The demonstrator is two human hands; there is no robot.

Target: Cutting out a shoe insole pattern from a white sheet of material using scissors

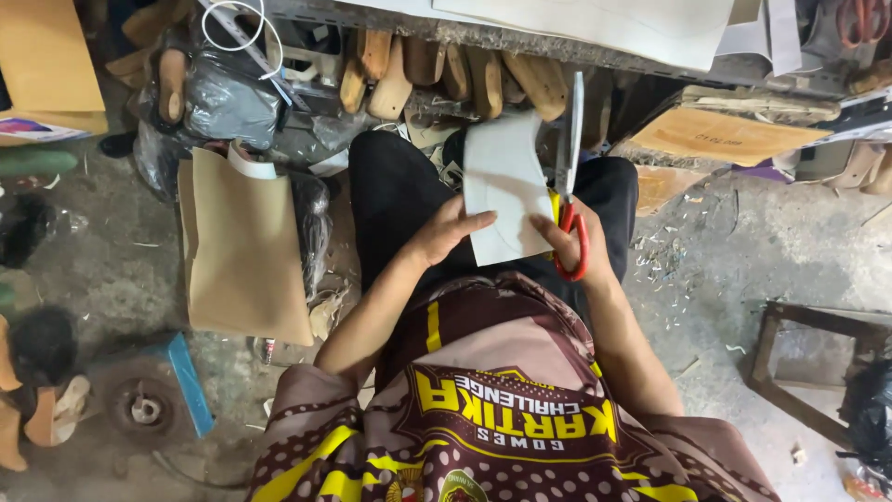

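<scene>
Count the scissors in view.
2. One red-handled pair is in the right hand, beside the white sheet; another lies top right on the bench. More may be hidden.

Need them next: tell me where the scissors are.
In the head view, the red-handled scissors are in the right hand, blades up beside the white sheet.
</scene>
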